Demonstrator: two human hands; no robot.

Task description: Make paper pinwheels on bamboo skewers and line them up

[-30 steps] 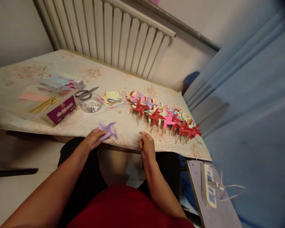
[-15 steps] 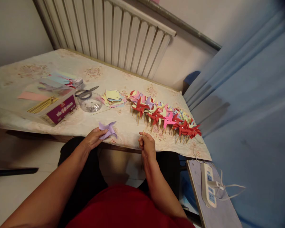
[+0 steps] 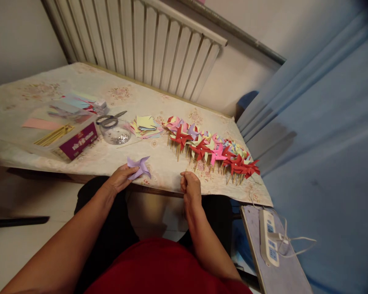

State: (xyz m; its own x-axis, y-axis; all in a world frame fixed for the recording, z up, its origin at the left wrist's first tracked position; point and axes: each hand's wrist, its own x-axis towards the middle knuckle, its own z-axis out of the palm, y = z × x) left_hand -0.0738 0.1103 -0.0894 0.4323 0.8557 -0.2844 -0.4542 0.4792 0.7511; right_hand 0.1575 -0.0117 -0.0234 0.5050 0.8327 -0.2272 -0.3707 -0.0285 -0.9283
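Observation:
Between the thumb and fingers of my left hand (image 3: 121, 178) is a lilac paper pinwheel (image 3: 142, 168), its blades folded in, held just above the table's front edge. My right hand (image 3: 191, 183) is closed at the edge, apart from the pinwheel. A thin wooden stick seems pinched in it; only a bit of its tip shows, and the fingers hide the rest. To the right of that hand lie rows of finished pinwheels (image 3: 201, 149) on sticks, in red, pink, cream and lilac.
A clear box (image 3: 79, 141) of sticks stands at left. Near it are scissors (image 3: 108, 120), a round dish of small metal pieces (image 3: 118, 136) and a stack of cut paper squares (image 3: 145, 123). A power strip (image 3: 269, 239) lies on a stool at right, beside a blue curtain (image 3: 322, 134).
Almost nothing differs. My right hand has turned or shifted very slightly, and less of the stick's tip shows above its fingers. My left hand keeps the pinwheel in the same place.

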